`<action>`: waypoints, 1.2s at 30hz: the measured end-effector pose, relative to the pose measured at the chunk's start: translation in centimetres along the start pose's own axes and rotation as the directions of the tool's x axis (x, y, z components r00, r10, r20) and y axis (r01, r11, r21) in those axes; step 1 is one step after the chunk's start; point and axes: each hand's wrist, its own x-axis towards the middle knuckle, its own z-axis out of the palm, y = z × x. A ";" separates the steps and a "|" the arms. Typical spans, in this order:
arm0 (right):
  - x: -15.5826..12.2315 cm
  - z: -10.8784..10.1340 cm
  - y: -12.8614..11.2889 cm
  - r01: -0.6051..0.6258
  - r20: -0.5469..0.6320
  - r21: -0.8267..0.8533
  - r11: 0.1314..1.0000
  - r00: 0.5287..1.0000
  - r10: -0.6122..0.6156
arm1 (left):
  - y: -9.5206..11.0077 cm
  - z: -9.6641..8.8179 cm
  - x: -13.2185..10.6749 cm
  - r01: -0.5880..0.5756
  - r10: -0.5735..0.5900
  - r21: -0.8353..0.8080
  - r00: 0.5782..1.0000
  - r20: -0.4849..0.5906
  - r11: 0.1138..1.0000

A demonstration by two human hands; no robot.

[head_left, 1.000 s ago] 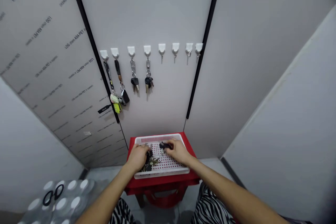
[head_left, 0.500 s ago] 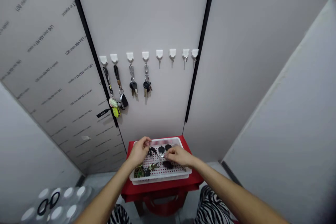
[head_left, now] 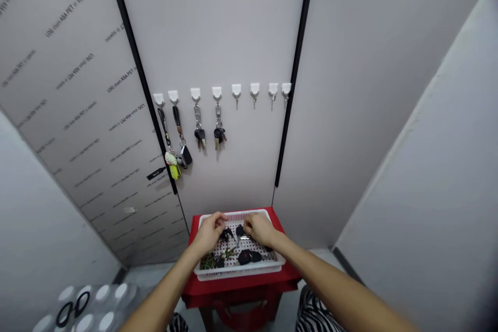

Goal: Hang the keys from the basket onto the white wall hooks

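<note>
Over a white plastic basket (head_left: pixel 233 273), both my hands are at work among keys. My left hand (head_left: pixel 210 232) is at the basket's far left, fingers curled and closed. Just beside its fingertips is a bunch of dark keys (head_left: pixel 226 235); whether they are in its grip is hidden. My right hand (head_left: pixel 260 228) reaches over the far right part, its fingers bent together against a black-headed key (head_left: pixel 240 230). What it pinches is hard to see. Nearer me in the basket are more black key heads (head_left: pixel 245 257), brassy keys (head_left: pixel 227 253) and a green tangled bundle (head_left: pixel 208 261).
The basket stands on a red-covered stool (head_left: pixel 237 286). On the wall panel is a row of white hooks (head_left: pixel 236 91); those on the left carry key bunches (head_left: pixel 199 135) and a key fob (head_left: pixel 186 155). Capped bottles (head_left: pixel 103 293) stand at lower left.
My right hand has shifted toward the far side of the basket, uncovering black key heads nearer me. My left hand stays by the dark keys. The view has tipped up slightly.
</note>
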 end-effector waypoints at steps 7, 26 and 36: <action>-0.8 -1.8 -2.8 0.200 -0.196 0.436 0.877 0.973 -0.124 | 0.7 0.0 0.2 -0.040 0.040 -0.141 0.999 -0.003 0.989; 9.4 -23.2 -3.3 0.158 -0.617 0.480 0.863 0.761 0.203 | 18.3 -6.2 11.2 -0.425 0.367 -0.044 0.827 -0.426 0.904; 12.5 -26.3 -4.1 -0.112 -0.646 0.415 0.903 0.662 0.379 | 20.5 -7.3 14.8 -0.380 0.384 0.106 0.795 -0.470 0.919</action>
